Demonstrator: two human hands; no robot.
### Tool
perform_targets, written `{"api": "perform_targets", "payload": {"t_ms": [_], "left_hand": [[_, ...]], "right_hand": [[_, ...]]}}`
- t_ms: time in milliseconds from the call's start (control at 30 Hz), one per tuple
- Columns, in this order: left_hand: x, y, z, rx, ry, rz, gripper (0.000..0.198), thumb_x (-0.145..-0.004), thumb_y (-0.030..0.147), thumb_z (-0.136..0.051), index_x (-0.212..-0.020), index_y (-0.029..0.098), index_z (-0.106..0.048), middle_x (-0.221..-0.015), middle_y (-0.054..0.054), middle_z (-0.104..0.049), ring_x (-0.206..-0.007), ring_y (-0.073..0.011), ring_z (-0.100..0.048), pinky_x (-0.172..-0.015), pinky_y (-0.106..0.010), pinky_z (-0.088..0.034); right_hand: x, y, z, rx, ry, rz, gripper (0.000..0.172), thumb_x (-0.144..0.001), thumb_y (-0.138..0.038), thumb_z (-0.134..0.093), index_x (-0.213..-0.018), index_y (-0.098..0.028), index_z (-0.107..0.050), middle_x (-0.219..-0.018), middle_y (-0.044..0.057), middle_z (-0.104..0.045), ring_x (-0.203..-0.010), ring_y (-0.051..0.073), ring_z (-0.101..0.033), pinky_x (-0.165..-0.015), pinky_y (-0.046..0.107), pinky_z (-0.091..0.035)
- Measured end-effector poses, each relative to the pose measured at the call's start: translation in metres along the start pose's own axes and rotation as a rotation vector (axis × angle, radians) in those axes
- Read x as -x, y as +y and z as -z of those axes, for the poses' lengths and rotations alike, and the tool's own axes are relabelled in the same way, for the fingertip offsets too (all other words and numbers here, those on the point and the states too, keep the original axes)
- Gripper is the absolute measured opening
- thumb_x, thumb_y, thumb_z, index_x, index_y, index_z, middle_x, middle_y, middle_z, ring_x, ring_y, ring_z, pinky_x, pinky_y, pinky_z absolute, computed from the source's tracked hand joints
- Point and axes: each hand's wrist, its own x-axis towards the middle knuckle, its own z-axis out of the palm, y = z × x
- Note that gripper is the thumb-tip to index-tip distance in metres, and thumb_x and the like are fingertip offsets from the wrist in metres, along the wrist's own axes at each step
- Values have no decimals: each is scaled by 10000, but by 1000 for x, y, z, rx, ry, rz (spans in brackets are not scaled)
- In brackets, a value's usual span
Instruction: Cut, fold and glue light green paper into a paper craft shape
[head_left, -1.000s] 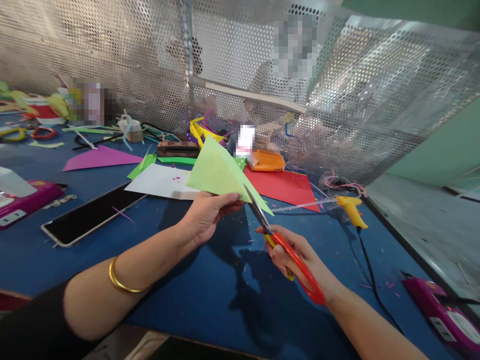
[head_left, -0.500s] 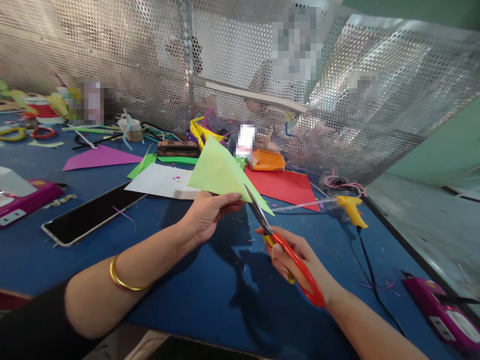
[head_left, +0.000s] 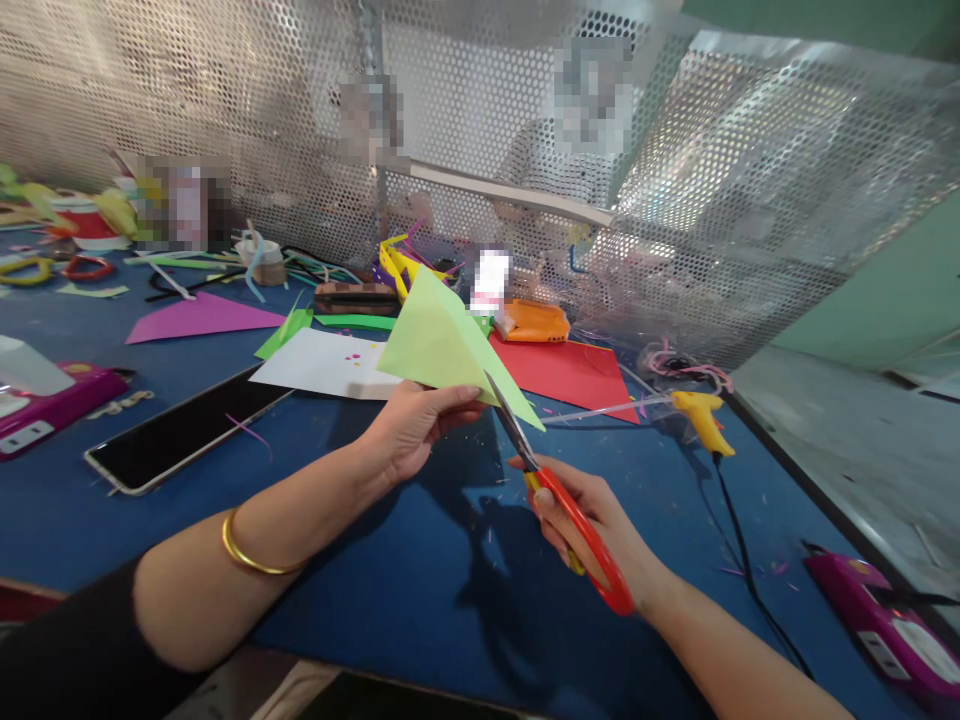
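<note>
My left hand pinches the lower edge of a folded light green sheet of paper, thumb on top and fingers beneath. The paper is held above the table, its pointed top tilted away from me. My right hand is closed round the red and yellow handles of a pair of scissors. The blades look nearly closed and lie across the paper's lower right part, just right of my left thumb. A narrow pointed flap of the paper extends to the right of the blades.
On the blue table lie a phone, white paper, red paper, purple paper and a yellow glue gun with a black cord. Purple power strips stand at both sides. A perforated metal screen rises behind, with people beyond it.
The scissors' handles have closed together and shifted slightly left and down with my right hand. My left hand and the green paper are nearly unmoved.
</note>
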Motion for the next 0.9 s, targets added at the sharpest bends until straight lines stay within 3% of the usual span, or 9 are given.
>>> {"api": "perform_targets", "payload": {"t_ms": [433,900], "left_hand": [[-1,1,2,-2,-19,-5,173,-665,33,-740,-833,72,-721,-799,-101,-750,-616,-141,-693,-555,-189,-555],[-3,0,3,55,-5,9,46,-719,55,-701,-756,82,-710,-685,-85,-735,-541,-133,-678,-551,-197,-568]], "right_hand": [[-3,1,-6,28,26,45,556,-831,-630,-570,-1142,-169,-560,-602,-70,-366,-435,58,-341,-371,194,-252],[-1,-2,-12,110,53,80,617,-831,-664,-534,-1174,-152,-573,-565,-63,-377,-433,72,-360,-367,206,-282]]}}
